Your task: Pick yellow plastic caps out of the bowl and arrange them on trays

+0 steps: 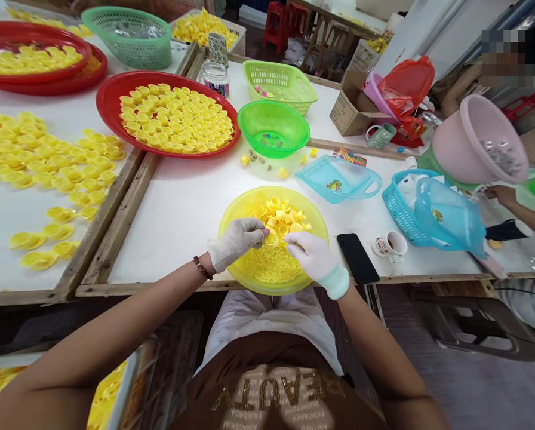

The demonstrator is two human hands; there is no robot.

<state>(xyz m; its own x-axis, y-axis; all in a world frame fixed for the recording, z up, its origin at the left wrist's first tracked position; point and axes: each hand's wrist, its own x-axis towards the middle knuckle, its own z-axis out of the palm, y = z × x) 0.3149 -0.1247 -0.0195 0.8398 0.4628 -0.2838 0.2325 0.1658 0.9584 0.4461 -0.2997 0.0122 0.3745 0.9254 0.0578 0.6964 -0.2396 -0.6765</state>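
A wide yellow bowl [230,210] stands at the table's front edge, right before me. Its far half holds a heap of yellow plastic cup-shaped pieces [282,214]; small yellow bits [274,267] fill the near half. Over the bowl, my left hand [238,242], in a white glove with bare fingertips, pinches a yellow plastic cup [271,240], its round opening facing up. My right hand [314,258], fully gloved in white, is close to that cup from the right. Its fingertips are pressed together, and whatever they hold is too small to make out.
Right of the bowl lie a black phone [357,258] and a mug [389,245]. Beyond are a blue scoop tray [337,179], a green basin [274,128] and a red tray [110,113] of yellow cups. A blue basket [399,203] stands right, near another person's hand [503,195].
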